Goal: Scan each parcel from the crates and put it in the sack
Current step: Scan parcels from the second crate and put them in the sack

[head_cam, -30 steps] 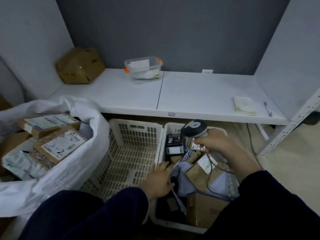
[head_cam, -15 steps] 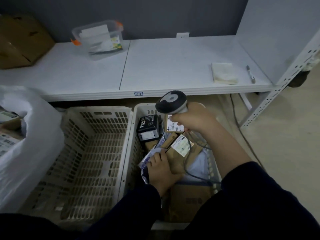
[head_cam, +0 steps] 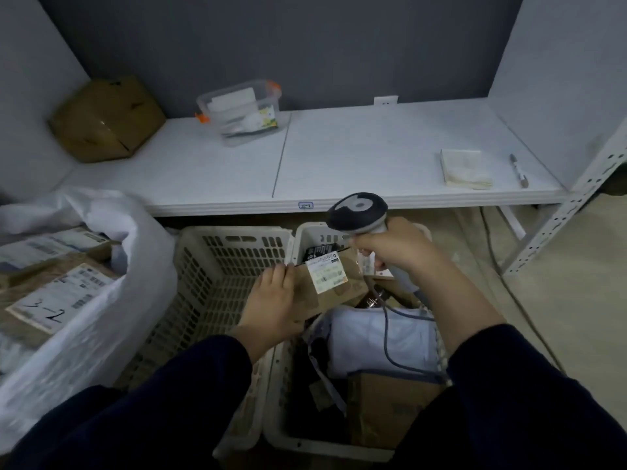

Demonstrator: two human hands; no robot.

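My left hand (head_cam: 271,300) grips a small brown cardboard parcel (head_cam: 325,293) with a white label (head_cam: 326,272), lifted above the right crate (head_cam: 305,446). My right hand (head_cam: 397,247) grips the grey barcode scanner (head_cam: 358,212), whose head sits just above and right of the label. The right crate holds more parcels: a pale blue bag (head_cam: 380,340), a brown box (head_cam: 386,408) and a black packet (head_cam: 317,251). The left crate (head_cam: 220,266) holds nothing I can see. The white sack (head_cam: 101,320) at left holds several labelled parcels (head_cam: 57,300).
A low white shelf (head_cam: 339,164) runs behind the crates, carrying a brown carton (head_cam: 105,120), a clear plastic tub (head_cam: 241,110), a folded cloth (head_cam: 464,167) and a pen (head_cam: 517,169). A metal rack upright (head_cam: 570,205) stands at right. The scanner cable (head_cam: 390,334) trails over the right crate.
My left hand has lifted the brown parcel out of the right crate, label up, close under the scanner. The view has tilted back up and left, showing the sack again.
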